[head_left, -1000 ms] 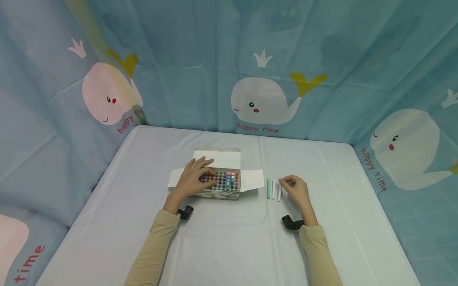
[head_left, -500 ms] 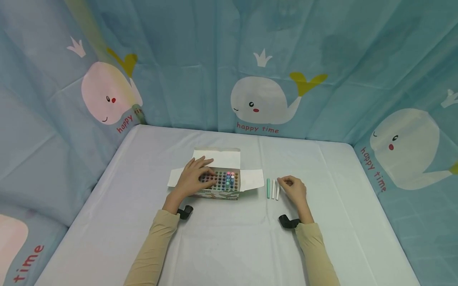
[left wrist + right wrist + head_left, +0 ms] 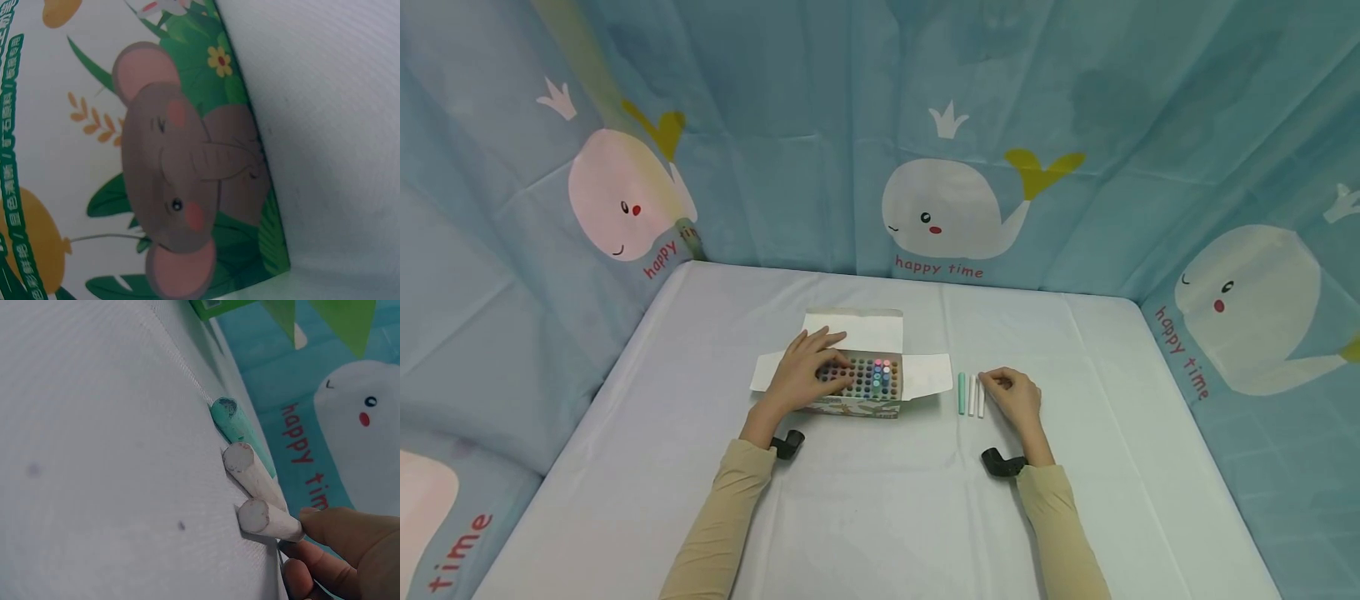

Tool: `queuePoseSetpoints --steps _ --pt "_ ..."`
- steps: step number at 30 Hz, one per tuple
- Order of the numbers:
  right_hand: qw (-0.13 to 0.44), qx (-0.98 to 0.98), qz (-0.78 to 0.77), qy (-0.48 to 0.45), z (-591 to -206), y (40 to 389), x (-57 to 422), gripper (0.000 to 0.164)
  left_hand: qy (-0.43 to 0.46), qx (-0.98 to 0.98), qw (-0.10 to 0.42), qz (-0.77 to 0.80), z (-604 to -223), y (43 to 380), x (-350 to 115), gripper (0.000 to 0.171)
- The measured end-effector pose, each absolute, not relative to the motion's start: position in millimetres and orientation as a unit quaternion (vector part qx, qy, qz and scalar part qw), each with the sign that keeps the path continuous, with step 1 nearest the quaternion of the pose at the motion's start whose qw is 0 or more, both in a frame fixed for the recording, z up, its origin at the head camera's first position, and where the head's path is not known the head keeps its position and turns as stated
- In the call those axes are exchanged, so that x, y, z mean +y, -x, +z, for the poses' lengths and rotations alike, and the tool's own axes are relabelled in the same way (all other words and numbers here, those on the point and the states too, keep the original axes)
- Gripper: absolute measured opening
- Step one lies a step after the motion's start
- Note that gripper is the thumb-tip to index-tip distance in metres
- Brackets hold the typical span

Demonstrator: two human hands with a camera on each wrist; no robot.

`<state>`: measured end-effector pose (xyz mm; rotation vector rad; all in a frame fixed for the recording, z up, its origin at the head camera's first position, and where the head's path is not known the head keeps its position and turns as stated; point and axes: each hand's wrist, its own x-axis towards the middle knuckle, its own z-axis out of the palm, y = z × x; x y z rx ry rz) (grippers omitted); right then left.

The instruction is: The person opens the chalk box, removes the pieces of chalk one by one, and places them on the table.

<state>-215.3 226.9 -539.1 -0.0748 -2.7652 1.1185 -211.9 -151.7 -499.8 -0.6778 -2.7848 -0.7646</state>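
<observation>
Three chalk sticks (image 3: 972,395) lie at three o'clock from the chalk box (image 3: 857,407), the right hand (image 3: 1017,397) pinching one white stick (image 3: 269,520), dozens left boxed, the left hand (image 3: 801,377) of unclear hold.

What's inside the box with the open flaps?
Inside the chalk box are rows of round spots, too tiny to identify, and pink, blue and green chalk sticks near the right end. Whatever the left hand covers can't be seen.
</observation>
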Motion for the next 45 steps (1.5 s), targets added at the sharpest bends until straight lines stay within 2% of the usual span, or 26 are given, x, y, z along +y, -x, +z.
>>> queuePoseSetpoints --steps 6,45 --pt "0.098 -0.922 0.374 0.024 -540.2 215.0 225.6 0.025 0.228 -0.935 0.087 -0.258 -499.2 211.6 -151.9 0.024" --pt "0.117 -0.921 0.371 0.033 -544.6 214.2 225.2 0.024 0.228 -0.936 0.087 -0.255 -499.1 211.2 -151.5 0.024"
